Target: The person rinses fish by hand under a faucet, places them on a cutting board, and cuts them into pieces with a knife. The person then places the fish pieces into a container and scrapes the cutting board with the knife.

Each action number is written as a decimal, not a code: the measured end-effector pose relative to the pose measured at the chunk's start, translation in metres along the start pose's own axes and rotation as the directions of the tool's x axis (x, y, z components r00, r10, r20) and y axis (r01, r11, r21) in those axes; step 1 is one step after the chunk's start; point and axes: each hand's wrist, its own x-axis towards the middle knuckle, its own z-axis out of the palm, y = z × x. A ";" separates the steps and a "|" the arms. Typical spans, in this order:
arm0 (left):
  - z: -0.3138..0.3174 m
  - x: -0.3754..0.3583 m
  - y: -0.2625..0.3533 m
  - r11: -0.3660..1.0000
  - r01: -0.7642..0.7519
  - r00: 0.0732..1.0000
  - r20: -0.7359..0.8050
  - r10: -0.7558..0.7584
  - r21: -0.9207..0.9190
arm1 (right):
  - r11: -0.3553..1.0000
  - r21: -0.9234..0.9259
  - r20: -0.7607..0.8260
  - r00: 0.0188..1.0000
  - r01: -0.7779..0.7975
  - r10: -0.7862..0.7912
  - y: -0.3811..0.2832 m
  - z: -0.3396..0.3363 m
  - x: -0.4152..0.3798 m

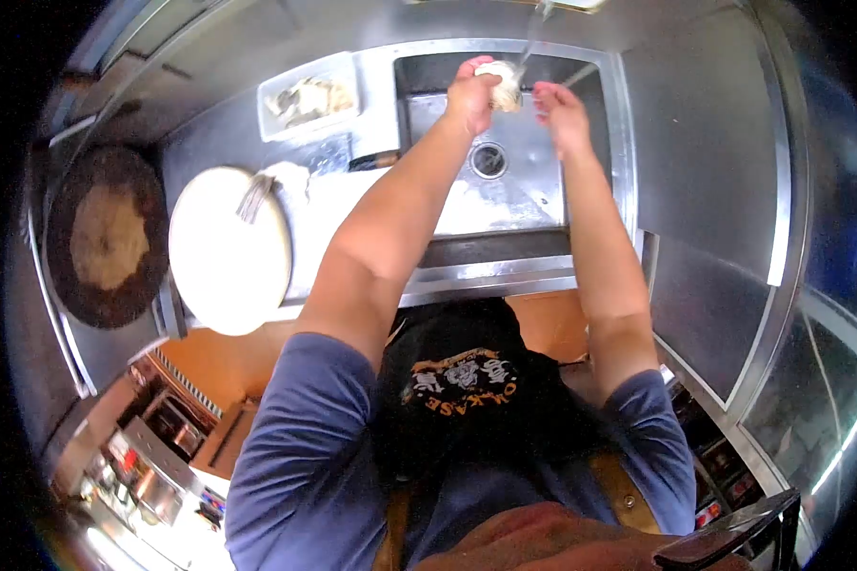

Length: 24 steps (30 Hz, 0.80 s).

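Over the sink (614,143), my left hand (471,97) is closed around a pale, lumpy, roundish piece of food (502,88), whose kind I cannot make out for sure. A thin stream of water from the tap (545,8) falls close to that piece. To its right, my right hand (564,116) is raised apart from it, fingers loosely bent and holding nothing visible. Left of the sink stands a clear plastic tub (269,121) with several pale and dark-edged pieces (311,99) in it.
A large round white board (229,262) lies on the counter at the left, with a whitish cloth (290,181) and a grey metal utensil (254,198) by its edge. A dark knife handle (374,162) lies near the sink. A dark round pan (105,238) sits farther left. Steel walls (705,171) close in the right.
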 end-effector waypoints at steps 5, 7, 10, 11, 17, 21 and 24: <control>0.018 0.016 -0.013 0.997 -0.005 1.000 0.008 0.005 0.074 | 0.863 0.386 0.006 0.937 -0.325 0.350 -0.022 0.017 -0.020; 0.007 0.017 -0.022 0.994 -0.005 1.000 -0.015 0.007 0.105 | 0.900 0.232 0.081 0.929 -0.369 0.360 -0.023 0.031 -0.015; -0.011 0.019 -0.028 1.000 0.014 0.990 -0.137 -0.014 -0.003 | 0.892 0.426 0.098 0.988 -0.151 0.120 0.021 0.058 -0.003; -0.018 0.020 -0.026 0.990 0.019 0.972 -0.228 -0.051 -0.140 | 0.791 0.570 0.122 0.975 -0.222 0.185 0.024 0.060 -0.010; -0.020 0.000 -0.019 0.996 0.021 0.979 -0.202 -0.038 -0.090 | 0.596 0.777 0.124 0.977 -0.203 0.171 0.037 0.050 -0.022; -0.023 -0.008 -0.019 0.977 0.045 0.981 -0.194 -0.004 0.208 | 0.963 0.084 -0.049 0.966 0.258 -0.254 0.032 0.039 -0.018; -0.029 -0.012 -0.014 0.935 0.065 0.990 -0.143 -0.015 0.348 | 0.871 -0.200 0.121 0.893 0.450 -0.433 0.015 0.032 -0.028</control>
